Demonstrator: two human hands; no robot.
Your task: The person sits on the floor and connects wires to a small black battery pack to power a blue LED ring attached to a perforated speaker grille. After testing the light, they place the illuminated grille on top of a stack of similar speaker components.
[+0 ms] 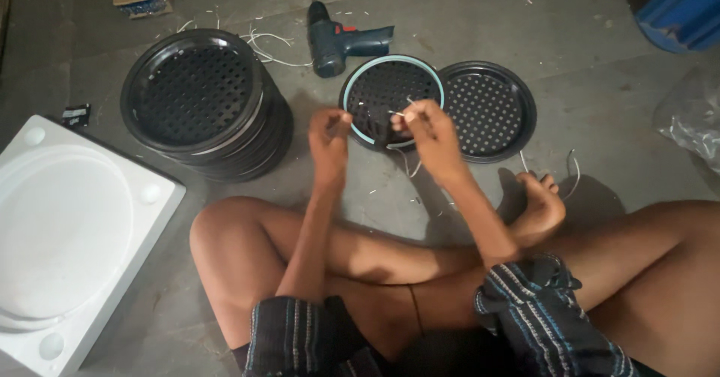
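Observation:
I sit cross-legged on a grey concrete floor. My left hand [328, 133] is pinched shut at the near-left rim of a black perforated round plate with a light blue rim [360, 84]. My right hand [426, 133] pinches a thin white wire [401, 112] over the same plate's near edge. Touching it on the right lies a second black perforated plate [491, 111], flat on the floor. I cannot tell whether the left fingers hold a wire end.
A tall stack of black perforated plates [202, 103] stands to the left. A dark cordless drill [337, 38] lies beyond the plates, with white wire scraps [262, 47] near it. A white foam moulded tray [67, 234] lies at the left. A blue object [682, 6] sits at far right.

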